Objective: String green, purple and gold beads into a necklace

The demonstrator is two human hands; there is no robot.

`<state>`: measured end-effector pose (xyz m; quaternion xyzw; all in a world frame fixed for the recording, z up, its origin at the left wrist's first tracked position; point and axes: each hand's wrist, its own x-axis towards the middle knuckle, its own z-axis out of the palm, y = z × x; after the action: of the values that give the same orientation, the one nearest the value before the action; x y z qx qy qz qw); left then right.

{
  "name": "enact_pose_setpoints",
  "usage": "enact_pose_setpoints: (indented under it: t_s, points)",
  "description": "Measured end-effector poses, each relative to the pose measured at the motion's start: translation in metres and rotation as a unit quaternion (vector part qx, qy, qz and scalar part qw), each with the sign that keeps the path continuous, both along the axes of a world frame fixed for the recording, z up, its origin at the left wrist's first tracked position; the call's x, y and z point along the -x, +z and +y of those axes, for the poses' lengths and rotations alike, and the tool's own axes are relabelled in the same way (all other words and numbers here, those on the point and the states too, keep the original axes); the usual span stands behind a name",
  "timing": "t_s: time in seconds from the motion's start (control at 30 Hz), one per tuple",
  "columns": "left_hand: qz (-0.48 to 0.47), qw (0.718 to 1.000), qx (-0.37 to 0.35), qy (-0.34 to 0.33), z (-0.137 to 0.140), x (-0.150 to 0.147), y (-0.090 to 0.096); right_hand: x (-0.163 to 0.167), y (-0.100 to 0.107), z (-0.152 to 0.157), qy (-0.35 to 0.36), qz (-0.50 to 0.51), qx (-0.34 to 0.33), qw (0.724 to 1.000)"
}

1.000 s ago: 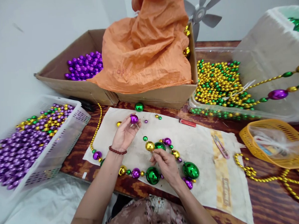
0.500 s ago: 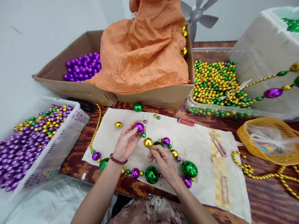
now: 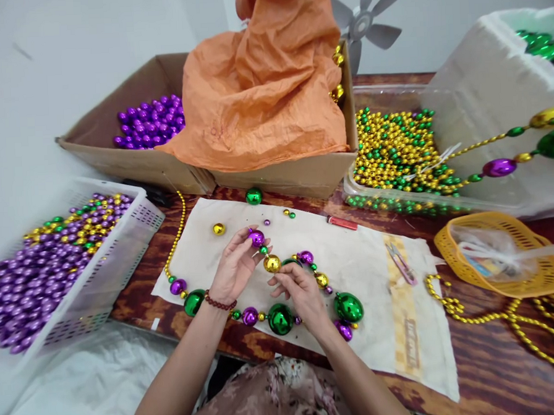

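Observation:
Over the white cloth [image 3: 377, 344], my left hand [image 3: 236, 265], with a brown bead bracelet at its wrist, pinches a shiny purple bead [image 3: 257, 237]. A small green bead [image 3: 264, 249] and a larger gold bead [image 3: 272, 263] follow it on the strand. My right hand [image 3: 300, 290] is closed at the lower right edge of the gold bead, fingertips pinching the strand there; the thread itself is too fine to see. The rest of the bead strand loops on the cloth below, with big green beads [image 3: 280, 319] and purple beads [image 3: 250, 316]. My forearm hides part of it.
Loose gold [image 3: 218, 228] and green [image 3: 253, 196] beads lie farther back. A red-handled tool [image 3: 342, 222] and snips [image 3: 401, 264] rest on the cloth. Around it stand a white bead basket [image 3: 143, 221], a cardboard box [image 3: 285, 181], a clear bead tub [image 3: 350, 188] and a yellow basket [image 3: 446, 239].
The view has shifted slightly. Both hands keep nearly the same pose on the strand, with the purple and gold beads still between them.

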<state>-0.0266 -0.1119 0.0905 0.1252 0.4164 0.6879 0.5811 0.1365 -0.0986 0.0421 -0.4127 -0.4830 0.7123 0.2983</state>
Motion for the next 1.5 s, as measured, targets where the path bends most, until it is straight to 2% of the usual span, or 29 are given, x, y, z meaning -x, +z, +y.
enact_pose_setpoints:
  t_s: [0.17, 0.4, 0.53, 0.63, 0.73, 0.87, 1.13, 1.3, 1.4, 1.5]
  points:
    - [-0.005, 0.999, 0.012, 0.03, 0.009, -0.01, -0.002, 0.01, -0.001, -0.003, -0.007, -0.005, -0.006, 1.0]
    - [0.088, 0.99, 0.005, 0.109, 0.027, -0.023, -0.008, 0.019, 0.0, -0.005, 0.036, -0.035, -0.041, 0.998]
    - [0.13, 0.987, 0.002, 0.098, 0.028, -0.016, -0.011, 0.008, 0.009, 0.015, 0.087, -0.094, -0.123, 0.984]
    - [0.151, 0.986, -0.001, 0.075, 0.028, -0.011, -0.013, 0.008, 0.022, 0.04, 0.054, -0.106, -0.175, 0.977]
    - [0.165, 0.985, -0.003, 0.051, 0.027, -0.01, -0.014, 0.019, 0.036, 0.064, 0.015, -0.066, -0.201, 0.977]
    - [0.179, 0.983, 0.004, 0.04, 0.026, -0.01, -0.016, 0.036, 0.044, 0.081, 0.025, -0.016, -0.196, 0.98]
    - [0.179, 0.984, 0.013, 0.024, 0.028, -0.004, -0.022, 0.036, 0.03, 0.078, 0.004, -0.017, -0.157, 0.987]
    - [0.186, 0.982, 0.03, 0.001, 0.028, -0.007, -0.026, 0.041, 0.035, 0.089, 0.011, -0.005, -0.143, 0.99]
    - [0.191, 0.981, 0.024, 0.009, 0.028, -0.006, -0.025, 0.037, 0.035, 0.089, 0.015, -0.02, -0.143, 0.989]
    - [0.174, 0.983, 0.022, 0.051, 0.032, 0.0, -0.022, 0.026, 0.027, 0.071, 0.059, -0.069, -0.147, 0.985]
